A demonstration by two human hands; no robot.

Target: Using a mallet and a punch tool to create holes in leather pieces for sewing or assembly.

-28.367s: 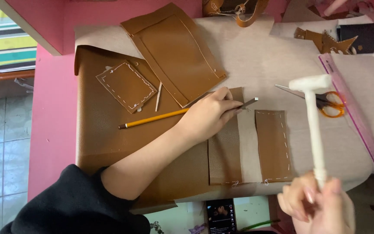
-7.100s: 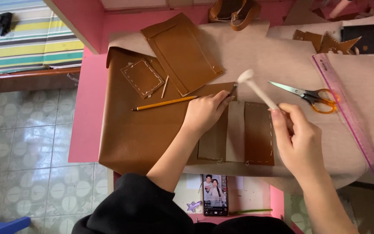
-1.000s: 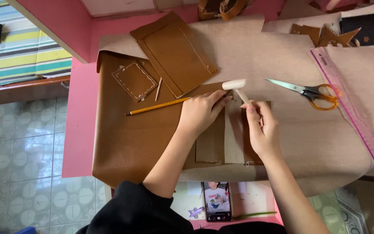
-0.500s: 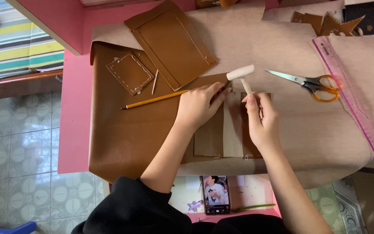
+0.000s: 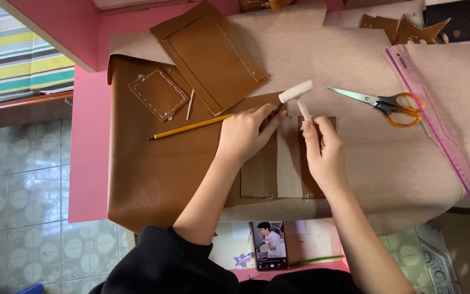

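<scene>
The right hand grips the handle of a small white mallet, whose head sits just above its fingers. The left hand lies flat beside it, fingers pressing a brown leather panel against the beige cloth. A yellow pencil lies left of that hand; orange-handled scissors rest to the right of the mallet.

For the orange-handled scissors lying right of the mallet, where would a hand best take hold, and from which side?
Probably at the orange handle loops of the scissors, coming from the right. The scissors lie flat on the beige cloth, blades shut, their tip pointing left toward the white mallet held in the right hand. The loops face the pink ruler, away from the sharp tip.
</scene>
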